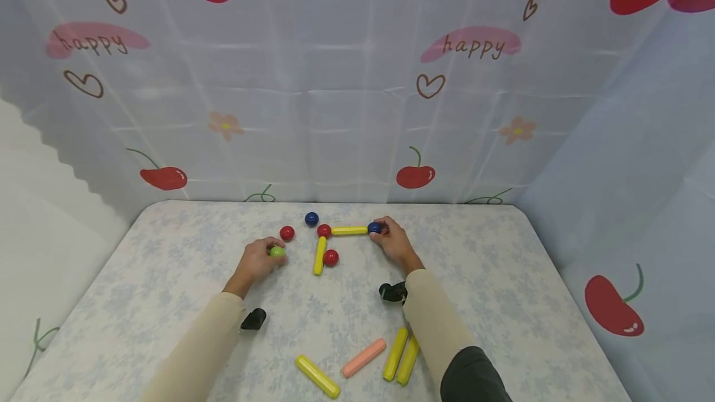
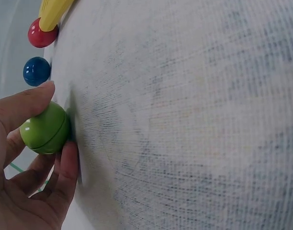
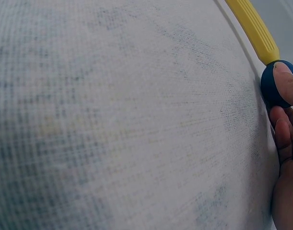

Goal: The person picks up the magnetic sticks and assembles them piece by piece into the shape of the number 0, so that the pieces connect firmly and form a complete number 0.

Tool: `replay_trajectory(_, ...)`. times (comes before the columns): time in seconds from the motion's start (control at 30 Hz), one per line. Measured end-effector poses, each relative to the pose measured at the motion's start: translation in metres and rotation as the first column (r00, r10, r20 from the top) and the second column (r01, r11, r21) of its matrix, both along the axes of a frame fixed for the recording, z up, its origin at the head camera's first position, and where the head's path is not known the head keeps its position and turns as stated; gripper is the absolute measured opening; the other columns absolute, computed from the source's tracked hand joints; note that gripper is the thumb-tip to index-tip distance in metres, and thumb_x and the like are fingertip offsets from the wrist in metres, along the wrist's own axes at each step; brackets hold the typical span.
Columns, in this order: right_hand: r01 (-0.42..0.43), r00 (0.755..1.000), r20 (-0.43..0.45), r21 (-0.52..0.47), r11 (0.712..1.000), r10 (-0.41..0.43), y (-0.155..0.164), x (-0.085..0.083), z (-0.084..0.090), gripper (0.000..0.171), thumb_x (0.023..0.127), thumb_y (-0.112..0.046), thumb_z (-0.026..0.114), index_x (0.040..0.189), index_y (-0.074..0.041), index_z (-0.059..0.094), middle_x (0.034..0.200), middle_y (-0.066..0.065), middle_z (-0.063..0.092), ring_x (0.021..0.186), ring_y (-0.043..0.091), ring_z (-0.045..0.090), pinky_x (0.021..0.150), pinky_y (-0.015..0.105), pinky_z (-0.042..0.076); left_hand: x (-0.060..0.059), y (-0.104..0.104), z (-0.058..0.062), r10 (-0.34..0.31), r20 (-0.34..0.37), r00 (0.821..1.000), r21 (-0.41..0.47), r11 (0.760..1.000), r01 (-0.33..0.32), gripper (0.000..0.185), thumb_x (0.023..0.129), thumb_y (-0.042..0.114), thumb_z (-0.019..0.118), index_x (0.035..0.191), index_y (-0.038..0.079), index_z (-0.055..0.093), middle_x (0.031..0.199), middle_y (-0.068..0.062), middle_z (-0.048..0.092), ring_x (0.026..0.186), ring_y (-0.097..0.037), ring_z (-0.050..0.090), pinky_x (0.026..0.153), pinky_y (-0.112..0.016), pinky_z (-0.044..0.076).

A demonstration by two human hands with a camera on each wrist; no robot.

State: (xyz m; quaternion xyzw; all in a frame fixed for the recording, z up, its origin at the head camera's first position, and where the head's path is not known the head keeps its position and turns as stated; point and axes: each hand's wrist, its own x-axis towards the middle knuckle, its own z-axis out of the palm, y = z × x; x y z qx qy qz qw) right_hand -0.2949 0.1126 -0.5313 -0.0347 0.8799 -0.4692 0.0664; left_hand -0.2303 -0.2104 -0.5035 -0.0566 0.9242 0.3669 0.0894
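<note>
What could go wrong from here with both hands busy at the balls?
1. The left hand, gripping the green ball, could knock the nearby red ball and perhaps set it rolling.
2. The right hand pinches the blue ball at the rod's end; a sideways tug might part it from the yellow rod.
3. The unheld blue ball sits near the table's far edge and might roll off if bumped.

Glossy, smooth green ball [image 2: 46,130], ridged plastic-looking yellow rod [image 3: 254,31], matt, woven-look tabletop [image 1: 480,265]; creased, faintly shiny backdrop [image 1: 346,135]
</note>
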Motion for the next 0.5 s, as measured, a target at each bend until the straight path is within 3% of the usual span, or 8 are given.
replay_trajectory(0.3,0.011,1.000,0.002,-0.013,1.000,-0.011,-0.001,0.002,0.000,0.038,0.095,-0.018,0.063,0.130,-0.009,0.053,0.103,0.008,0.057,0.091,0.021,0.050,0.082,0.037,0.042,0.003,0.004,0.003,-0.035,0.022,0.999,-0.023,0.999,0.036,0.041,0.083,0.014,0.075,0.119,0.000,0.063,0.113,-0.018,0.061,0.101,-0.030,0.055,0.086,-0.043,0.046)
replay_trajectory(0.5,0.013,1.000,-0.012,-0.017,1.000,-0.013,-0.001,0.001,-0.001,0.037,0.095,-0.018,0.063,0.130,-0.009,0.054,0.103,0.009,0.058,0.090,0.021,0.050,0.082,0.036,0.042,0.008,0.017,0.004,-0.129,0.030,0.991,0.017,0.992,0.129,0.034,0.080,0.009,0.076,0.113,0.004,0.067,0.109,-0.011,0.063,0.098,-0.025,0.056,0.088,-0.041,0.047)
